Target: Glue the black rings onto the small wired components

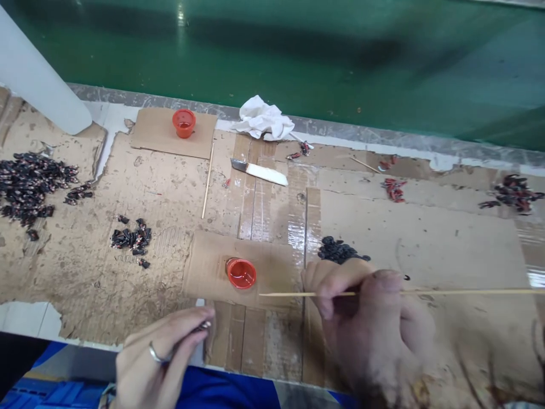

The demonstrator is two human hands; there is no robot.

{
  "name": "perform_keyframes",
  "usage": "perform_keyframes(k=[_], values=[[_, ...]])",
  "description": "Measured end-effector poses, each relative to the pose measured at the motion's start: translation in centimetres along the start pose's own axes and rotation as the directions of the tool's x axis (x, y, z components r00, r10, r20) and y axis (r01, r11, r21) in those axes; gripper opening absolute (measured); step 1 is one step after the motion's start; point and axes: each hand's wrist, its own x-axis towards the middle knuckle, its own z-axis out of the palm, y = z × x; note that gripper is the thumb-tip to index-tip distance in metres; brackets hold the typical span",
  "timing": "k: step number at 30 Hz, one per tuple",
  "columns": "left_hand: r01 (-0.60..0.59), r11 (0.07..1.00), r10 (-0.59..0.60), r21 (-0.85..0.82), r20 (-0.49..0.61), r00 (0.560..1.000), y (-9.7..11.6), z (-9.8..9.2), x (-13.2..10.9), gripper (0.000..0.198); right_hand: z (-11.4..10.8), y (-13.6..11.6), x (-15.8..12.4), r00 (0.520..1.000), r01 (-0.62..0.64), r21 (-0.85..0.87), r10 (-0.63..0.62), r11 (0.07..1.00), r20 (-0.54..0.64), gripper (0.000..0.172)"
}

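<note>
My right hand point(370, 324) is closed round a thin wooden stick point(468, 292) that lies level, its tip pointing left toward a small red cup point(240, 272) of red liquid. My left hand point(164, 352), with a ring on one finger, pinches a small dark part point(204, 325) between fingertips near the bench's front edge. A little heap of small black parts point(338, 250) lies just beyond my right hand.
The cardboard-covered bench point(162, 193) bears piles of black-and-red parts at far left point(29, 184), centre-left point(131, 237) and far right point(513, 194). A second red cup point(184, 122), a spare stick point(208, 180), a white-handled knife point(259, 171) and a crumpled white cloth point(263, 118) lie further back.
</note>
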Motion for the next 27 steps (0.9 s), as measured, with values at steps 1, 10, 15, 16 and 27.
perform_keyframes(k=[1,10,15,16,27], values=[[0.010,1.000,-0.011,-0.022,-0.008,1.000,0.4,1.0,0.0,0.034,0.1,0.0,-0.3,1.000,-0.010,0.035,0.011,0.999,-0.004,0.046],[-0.032,0.999,0.034,-0.035,0.038,0.999,2.2,4.4,1.4,0.019,0.5,0.9,-2.7,0.999,-0.027,0.023,0.028,0.999,-0.038,0.046],[-0.090,0.996,0.092,-0.026,0.105,0.990,2.2,3.8,2.3,0.018,0.6,1.6,-2.9,1.000,-0.028,0.041,0.028,0.999,-0.014,0.047],[-0.100,0.995,0.102,-0.024,0.115,0.988,2.2,3.8,2.4,0.019,0.7,1.7,-3.0,0.999,-0.021,0.043,0.022,0.999,-0.023,0.047],[-0.100,0.995,0.101,-0.012,0.141,0.985,2.1,3.7,2.2,0.015,0.7,1.7,-2.8,0.999,-0.002,0.025,0.003,1.000,-0.044,0.048]])
